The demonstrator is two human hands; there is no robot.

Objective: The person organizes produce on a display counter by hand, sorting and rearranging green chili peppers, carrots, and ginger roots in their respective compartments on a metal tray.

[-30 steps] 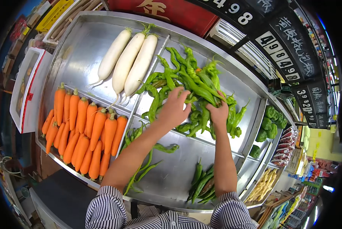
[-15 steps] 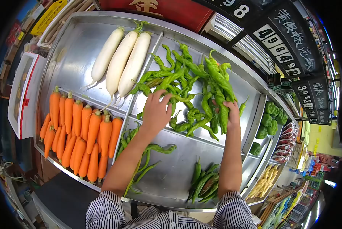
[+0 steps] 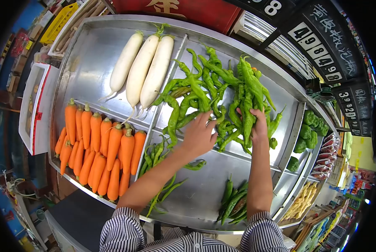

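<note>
My right hand (image 3: pixel 259 124) is closed around a bunch of long, wrinkled green peppers (image 3: pixel 247 115), its thumb in front and some fingers hidden behind them. My left hand (image 3: pixel 199 133) is over the lower edge of the loose pepper pile, fingers bent and apart, the fingertips against the lower end of one green pepper (image 3: pixel 199 90). Whether they pinch anything does not show; thumb and fingers look separated. More twisted peppers (image 3: pixel 187 101) lie to the left of that hand. Below it, partly behind my left forearm, are thinner green peppers (image 3: pixel 157 153).
Metal dividers split the steel display tray (image 3: pixel 97 54). Three white radishes (image 3: pixel 138 69) lie upper left, above stacked carrots (image 3: pixel 97 157). Dark green peppers (image 3: pixel 234 201) sit at the lower front, bell peppers (image 3: pixel 309 132) at the right. Price boards (image 3: pixel 320 46) overhang the upper right.
The view has shifted, so the tray sits further right. My left hand has moved down off the pile's middle, and peppers at the left lie differently. My right hand still grips its bunch.
</note>
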